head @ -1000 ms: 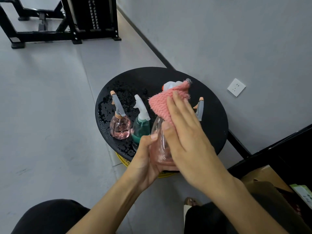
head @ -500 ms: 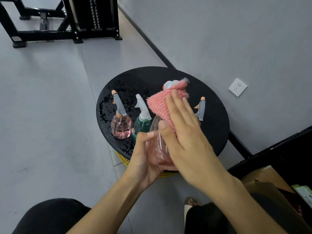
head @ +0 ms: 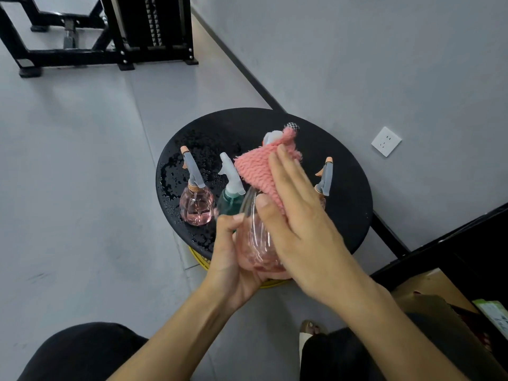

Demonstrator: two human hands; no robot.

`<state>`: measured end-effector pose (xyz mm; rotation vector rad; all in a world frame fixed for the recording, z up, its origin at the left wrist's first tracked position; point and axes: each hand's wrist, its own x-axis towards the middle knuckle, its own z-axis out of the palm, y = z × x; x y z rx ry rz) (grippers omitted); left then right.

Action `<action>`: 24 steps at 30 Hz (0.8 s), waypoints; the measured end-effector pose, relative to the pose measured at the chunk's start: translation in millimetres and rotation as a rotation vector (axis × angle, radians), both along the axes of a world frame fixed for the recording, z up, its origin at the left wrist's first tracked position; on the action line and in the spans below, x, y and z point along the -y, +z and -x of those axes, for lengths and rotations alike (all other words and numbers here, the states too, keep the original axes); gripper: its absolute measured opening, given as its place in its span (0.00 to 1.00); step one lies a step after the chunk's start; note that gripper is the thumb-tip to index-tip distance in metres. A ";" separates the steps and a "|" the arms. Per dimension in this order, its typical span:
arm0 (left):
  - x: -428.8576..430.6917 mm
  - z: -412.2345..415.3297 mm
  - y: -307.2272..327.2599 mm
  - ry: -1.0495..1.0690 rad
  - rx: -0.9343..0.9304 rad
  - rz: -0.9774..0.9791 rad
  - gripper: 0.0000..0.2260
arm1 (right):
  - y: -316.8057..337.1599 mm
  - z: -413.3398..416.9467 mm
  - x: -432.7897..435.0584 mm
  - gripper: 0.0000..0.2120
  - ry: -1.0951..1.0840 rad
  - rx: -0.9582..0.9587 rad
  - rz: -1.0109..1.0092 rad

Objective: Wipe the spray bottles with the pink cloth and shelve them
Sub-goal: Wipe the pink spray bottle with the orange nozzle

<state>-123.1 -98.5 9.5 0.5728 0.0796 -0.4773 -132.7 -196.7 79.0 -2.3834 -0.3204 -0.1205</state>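
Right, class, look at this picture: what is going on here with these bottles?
A person is wiping a spray bottle. The left grip holds a clear pink bottle by its lower body over the near edge of the round black table. The right grip presses the pink cloth flat against its upper side. Three more stand on the table: a round pink bottle, a green bottle, and a grey-nozzled bottle half hidden behind the right grip. The table's left side is wet.
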 end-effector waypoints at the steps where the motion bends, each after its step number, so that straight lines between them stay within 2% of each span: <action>1: 0.0 -0.7 1.8 0.022 -0.007 0.029 0.19 | -0.8 1.7 -0.3 0.30 0.018 -0.004 -0.011; 5: -3.4 -5.6 1.6 0.112 -0.024 0.050 0.21 | -9.2 27.2 -4.5 0.30 0.061 0.041 0.014; 8: -3.3 -4.1 2.7 0.151 -0.011 0.041 0.18 | -14.5 42.1 -5.2 0.31 0.056 0.077 0.037; 15: 1.7 3.4 3.6 -0.074 0.040 -0.036 0.21 | -5.0 6.5 11.9 0.27 -0.019 0.003 -0.148; 24: -5.5 -9.4 -3.5 0.042 -0.006 -0.037 0.19 | -17.2 19.8 5.1 0.20 -0.036 0.233 -0.140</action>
